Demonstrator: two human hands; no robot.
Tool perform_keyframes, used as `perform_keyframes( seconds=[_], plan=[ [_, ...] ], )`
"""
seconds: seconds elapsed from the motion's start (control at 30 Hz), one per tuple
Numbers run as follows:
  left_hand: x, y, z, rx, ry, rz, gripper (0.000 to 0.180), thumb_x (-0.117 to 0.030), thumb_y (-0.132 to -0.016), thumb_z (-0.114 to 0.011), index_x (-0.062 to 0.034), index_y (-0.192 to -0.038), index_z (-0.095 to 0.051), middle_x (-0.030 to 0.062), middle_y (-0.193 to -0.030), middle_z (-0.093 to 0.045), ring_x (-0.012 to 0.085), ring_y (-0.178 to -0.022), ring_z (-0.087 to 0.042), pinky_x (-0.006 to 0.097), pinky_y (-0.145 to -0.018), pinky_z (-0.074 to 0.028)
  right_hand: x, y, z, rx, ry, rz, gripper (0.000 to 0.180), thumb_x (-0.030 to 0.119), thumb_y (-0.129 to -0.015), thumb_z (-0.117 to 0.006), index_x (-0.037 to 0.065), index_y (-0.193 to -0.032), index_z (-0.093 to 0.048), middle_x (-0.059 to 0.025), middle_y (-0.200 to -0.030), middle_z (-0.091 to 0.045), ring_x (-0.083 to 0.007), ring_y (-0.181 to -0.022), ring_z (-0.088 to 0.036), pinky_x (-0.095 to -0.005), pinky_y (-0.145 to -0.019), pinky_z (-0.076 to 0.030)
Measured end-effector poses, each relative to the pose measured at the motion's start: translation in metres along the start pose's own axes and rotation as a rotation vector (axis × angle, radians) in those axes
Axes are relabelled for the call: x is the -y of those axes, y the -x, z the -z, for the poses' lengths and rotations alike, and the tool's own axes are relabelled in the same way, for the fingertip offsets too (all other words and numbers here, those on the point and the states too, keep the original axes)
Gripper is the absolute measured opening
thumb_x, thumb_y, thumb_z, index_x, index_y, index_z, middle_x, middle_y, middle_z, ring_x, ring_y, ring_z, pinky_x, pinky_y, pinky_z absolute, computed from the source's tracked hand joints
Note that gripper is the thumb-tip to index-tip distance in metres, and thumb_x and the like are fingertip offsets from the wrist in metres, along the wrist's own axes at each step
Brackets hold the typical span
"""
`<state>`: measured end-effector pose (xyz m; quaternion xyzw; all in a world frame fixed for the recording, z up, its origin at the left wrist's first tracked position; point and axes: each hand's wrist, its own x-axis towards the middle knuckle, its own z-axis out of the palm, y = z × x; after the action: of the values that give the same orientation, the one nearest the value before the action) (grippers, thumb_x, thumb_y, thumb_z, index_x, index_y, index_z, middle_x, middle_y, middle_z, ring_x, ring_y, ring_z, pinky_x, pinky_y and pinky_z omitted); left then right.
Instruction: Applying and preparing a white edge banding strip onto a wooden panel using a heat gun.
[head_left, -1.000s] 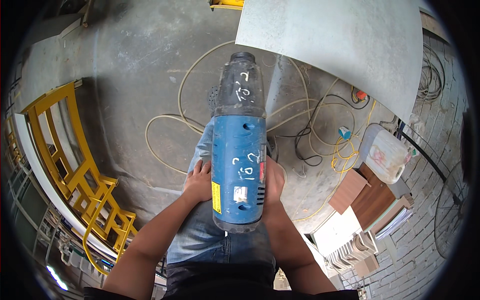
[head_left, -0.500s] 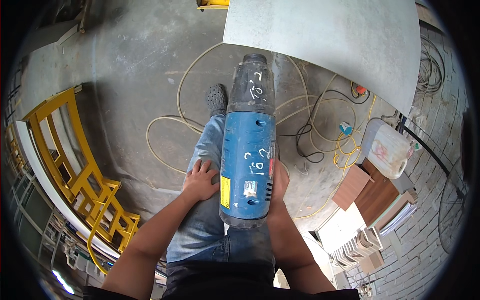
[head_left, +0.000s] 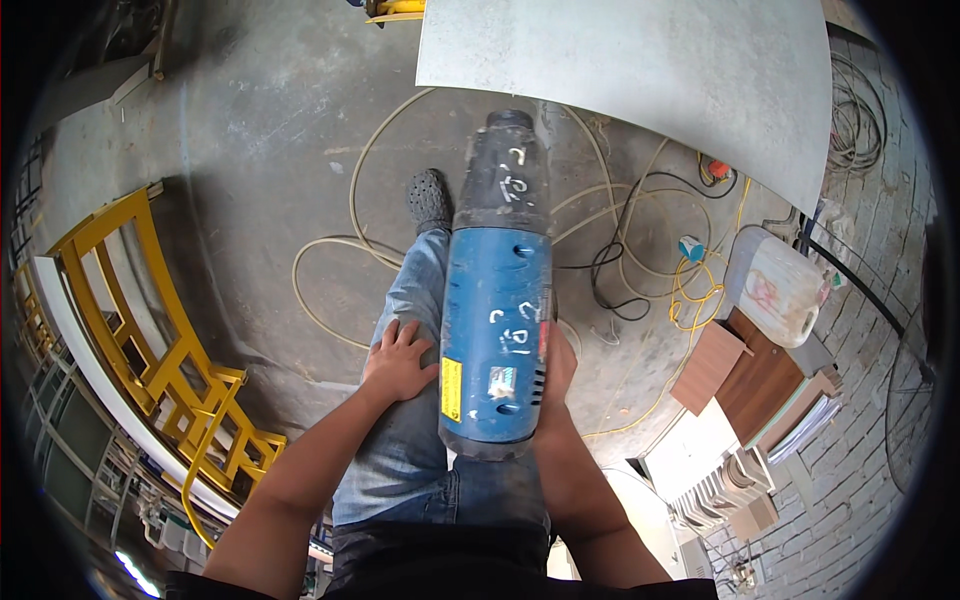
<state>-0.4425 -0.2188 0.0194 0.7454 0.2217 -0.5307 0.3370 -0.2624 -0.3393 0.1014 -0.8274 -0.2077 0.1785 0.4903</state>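
Note:
A barrel-shaped blue power tool (head_left: 495, 330) with a tapered black nose is held up in front of my body, nose pointing away from me. It has white hand-drawn marks, a yellow label and vent slots near its rear. My right hand (head_left: 560, 365) wraps round it from below on the right side; the tool's body hides most of the fingers and the grip. My left hand (head_left: 400, 365) rests palm down on my left thigh (head_left: 400, 310), fingers spread, holding nothing.
A large pale sheet (head_left: 630, 80) juts in at the far right. Hoses (head_left: 352, 190), a black cable (head_left: 600, 285) and a yellow cord (head_left: 690, 320) loop over the floor. A yellow metal frame (head_left: 165, 300) stands left; a plastic jerrycan (head_left: 775, 285) and wood boards (head_left: 755, 390) lie right.
My view has shifted slightly, so the pale sheet sits a little further left. Both hands and the power tool keep nearly the same place and pose.

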Motion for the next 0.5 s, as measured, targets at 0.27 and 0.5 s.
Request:
perform_keyframes(
  seconds=[0.27,0.5],
  plan=[
    [0.025,-0.020,-0.038,0.001,-0.065,-0.030,0.065,-0.039,-0.090,-0.049,-0.0145,-0.148,-0.031,0.0125,-0.154,-0.025,0.0330,-0.144,-0.017,0.045,-0.112,-0.027,0.010,-0.011,-0.014,0.100,0.027,0.080,0.025,0.009,-0.072,-0.063,-0.003,-0.093,-0.058,-0.0187,-0.084,-0.061,-0.0357,-0.071,-0.060,-0.0411,-0.063,-0.048],
    [0.051,-0.031,-0.078,-0.070,-0.204,-0.182,0.060,-0.034,-0.095,-0.043,-0.0161,-0.149,-0.028,0.0113,-0.155,-0.025,0.0310,-0.144,-0.016,0.044,-0.111,-0.028,0.012,-0.018,-0.024,0.138,-0.012,0.111,0.025,0.010,-0.070,-0.064,-0.002,-0.091,-0.058,-0.0162,-0.081,-0.062,-0.0342,-0.070,-0.061,-0.0403,-0.063,-0.048]
  ],
)
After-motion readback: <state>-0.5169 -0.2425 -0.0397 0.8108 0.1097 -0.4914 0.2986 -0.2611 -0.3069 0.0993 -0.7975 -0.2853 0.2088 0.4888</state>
